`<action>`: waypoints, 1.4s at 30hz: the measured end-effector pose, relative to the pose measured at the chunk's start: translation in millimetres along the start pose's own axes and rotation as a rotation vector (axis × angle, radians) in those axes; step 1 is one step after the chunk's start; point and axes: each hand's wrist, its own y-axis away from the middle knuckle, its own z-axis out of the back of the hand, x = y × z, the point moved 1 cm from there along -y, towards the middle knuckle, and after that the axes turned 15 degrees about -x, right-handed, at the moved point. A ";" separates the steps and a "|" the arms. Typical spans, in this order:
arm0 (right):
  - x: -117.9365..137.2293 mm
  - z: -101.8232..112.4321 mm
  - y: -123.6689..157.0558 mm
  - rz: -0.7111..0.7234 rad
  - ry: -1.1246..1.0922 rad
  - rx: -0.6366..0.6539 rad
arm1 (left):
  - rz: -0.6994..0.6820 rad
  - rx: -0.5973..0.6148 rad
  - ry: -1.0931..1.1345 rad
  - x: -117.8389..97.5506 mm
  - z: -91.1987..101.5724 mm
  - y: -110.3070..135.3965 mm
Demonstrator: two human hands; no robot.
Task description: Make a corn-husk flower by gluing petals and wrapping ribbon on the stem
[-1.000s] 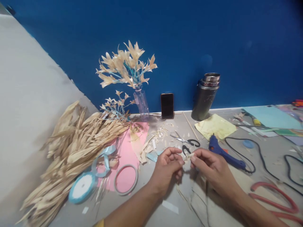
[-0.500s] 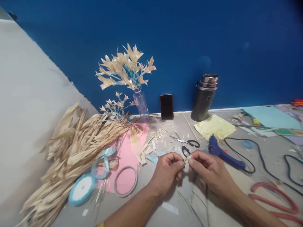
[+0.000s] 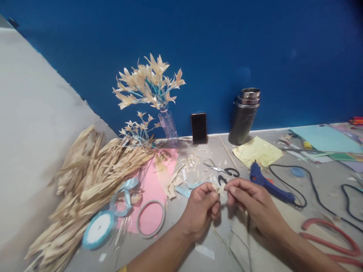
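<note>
My left hand (image 3: 202,207) is closed in a pinch on a small pale piece of corn husk (image 3: 216,187), mostly covered by the fingers. Just to its right, my right hand (image 3: 250,198) has thumb and forefinger pressed together; whatever is between them is too small to make out. A narrow gap separates the two sets of fingertips. Right behind them lie scissors (image 3: 217,169) with black handles, partly hidden by my right hand. A blue glue gun (image 3: 268,186) rests beyond my right hand. Husk scraps (image 3: 193,160) are scattered behind my left hand.
Dried corn husks (image 3: 99,177) are heaped at left, beside a blue ribbon spool (image 3: 99,229), a tape roll (image 3: 151,218) and pink paper (image 3: 157,181). Husk flowers (image 3: 153,81) stand in a clear vase (image 3: 168,128). A phone (image 3: 199,128), flask (image 3: 244,117) and red-handled pliers (image 3: 330,236) are around.
My fingertips have moved slightly apart from where they met. The husk piece stays with my left hand, and my right hand has drawn a little upward. The view has shifted slightly.
</note>
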 end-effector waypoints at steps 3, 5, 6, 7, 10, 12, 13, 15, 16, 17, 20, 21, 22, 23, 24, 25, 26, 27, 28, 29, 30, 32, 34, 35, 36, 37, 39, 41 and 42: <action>4.9 5.9 -4.6 0.056 0.069 -0.044 | 0.033 0.007 0.053 -1.6 -0.1 -0.5; 6.6 8.3 -6.1 0.105 0.114 -0.043 | 0.051 -0.003 0.077 -5.1 -0.7 -0.1; 6.9 8.7 -6.0 0.131 0.136 -0.044 | 0.054 -0.007 0.083 -8.0 -1.1 0.6; 6.9 8.5 -5.4 0.155 0.155 -0.048 | 0.050 -0.012 0.088 -11.7 -1.6 1.8; 6.0 4.9 -2.2 0.199 0.199 -0.048 | -0.001 -0.037 0.071 -26.0 -2.0 9.8; 5.2 1.6 -0.7 0.199 0.209 -0.031 | -0.038 -0.070 0.032 -33.7 0.2 18.3; 4.7 0.0 -0.5 0.194 0.213 -0.014 | -0.046 -0.079 0.007 -35.8 2.5 22.8; 3.5 -2.3 -1.0 0.192 0.217 0.015 | -0.032 -0.085 -0.037 -35.9 9.5 30.7; 2.7 -3.0 -1.7 0.201 0.220 0.024 | -0.021 -0.089 -0.049 -34.3 14.1 33.8; 1.6 -3.4 -2.6 0.215 0.224 0.029 | -0.013 -0.094 -0.056 -32.2 19.1 36.3; -2.4 -3.2 -5.2 0.272 0.251 0.018 | -0.002 -0.107 -0.061 -26.0 33.3 41.2; -3.7 -2.9 -5.8 0.287 0.265 0.014 | 0.008 -0.106 -0.057 -24.7 37.0 42.5; -4.6 -2.6 -6.1 0.295 0.280 0.017 | 0.021 -0.102 -0.046 -23.8 39.9 43.8; -5.2 -2.3 -6.2 0.292 0.296 0.029 | 0.035 -0.097 -0.029 -23.4 42.0 45.2; -5.6 -2.2 -6.0 0.277 0.311 0.050 | 0.046 -0.093 -0.009 -23.4 43.5 46.7; -5.7 -2.4 -5.5 0.251 0.323 0.081 | 0.054 -0.088 0.011 -23.5 44.5 48.0; -5.7 -2.7 -4.9 0.220 0.332 0.122 | 0.058 -0.085 0.030 -23.6 45.1 49.3; -5.8 -3.2 -4.1 0.191 0.340 0.163 | 0.060 -0.087 0.044 -23.6 45.4 50.4; -5.9 -3.8 -3.4 0.171 0.347 0.188 | 0.063 -0.092 0.053 -23.4 45.7 51.3; -6.4 -4.3 -2.7 0.162 0.357 0.200 | 0.061 -0.099 0.056 -23.1 45.8 52.0; -7.1 -4.8 -2.1 0.160 0.372 0.197 | 0.059 -0.106 0.053 -22.9 45.9 52.4; -9.4 -5.2 -0.8 0.165 0.406 0.162 | 0.049 -0.117 0.024 -23.7 46.1 52.9; -11.4 -5.4 0.1 0.161 0.430 0.154 | 0.028 -0.136 -0.009 -27.7 46.8 53.1; -11.8 -5.5 -0.1 0.154 0.440 0.172 | 0.014 -0.153 -0.022 -31.3 47.3 53.1; -11.3 -5.6 -1.1 0.150 0.457 0.196 | -0.003 -0.173 -0.033 -35.9 48.0 53.0; -9.7 -5.9 -3.3 0.155 0.485 0.222 | -0.025 -0.196 -0.042 -41.4 48.9 52.8; -2.5 -8.1 -12.7 0.209 0.580 0.268 | -0.070 -0.224 -0.068 -53.0 50.1 51.7; 9.8 -14.4 -29.4 0.327 0.712 0.299 | -0.107 -0.216 -0.089 -62.3 50.2 49.8; 16.8 -19.4 -40.2 0.379 0.788 0.294 | -0.123 -0.209 -0.090 -65.2 49.8 48.6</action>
